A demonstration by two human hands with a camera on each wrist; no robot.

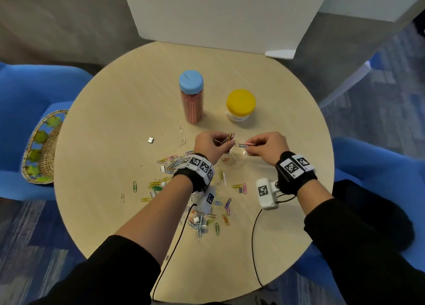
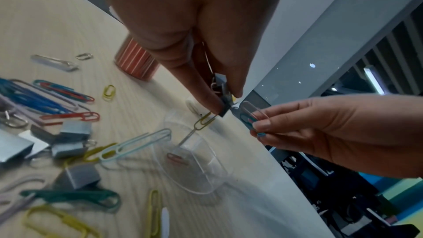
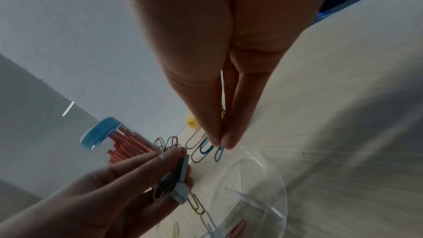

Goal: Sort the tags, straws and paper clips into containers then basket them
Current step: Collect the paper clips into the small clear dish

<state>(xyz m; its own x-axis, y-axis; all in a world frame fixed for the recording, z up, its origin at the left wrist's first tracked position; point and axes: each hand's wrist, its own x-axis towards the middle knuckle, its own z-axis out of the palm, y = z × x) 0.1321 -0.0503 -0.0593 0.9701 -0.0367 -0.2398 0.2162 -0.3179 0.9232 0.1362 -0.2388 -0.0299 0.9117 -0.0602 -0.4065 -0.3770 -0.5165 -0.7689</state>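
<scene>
My left hand [image 1: 218, 143] pinches a grey tag with several paper clips [image 1: 228, 138] clinging to it, a yellow clip [image 2: 204, 121] dangling below. My right hand [image 1: 255, 147] pinches a few blue and pink paper clips [image 1: 243, 145]. Both hands hover just above a clear open container [image 2: 192, 160] holding one red clip. Many coloured paper clips [image 1: 161, 185] and small grey tags [image 2: 75, 130] lie scattered on the round table [image 1: 115, 120] under my left forearm. A blue-lidded jar of red straws [image 1: 191, 98] stands behind.
A yellow-lidded jar [image 1: 240, 106] stands right of the straw jar. A woven basket [image 1: 41, 148] sits on the blue chair at the left. A white board rises at the table's far edge. One loose tag [image 1: 150, 140] lies to the left.
</scene>
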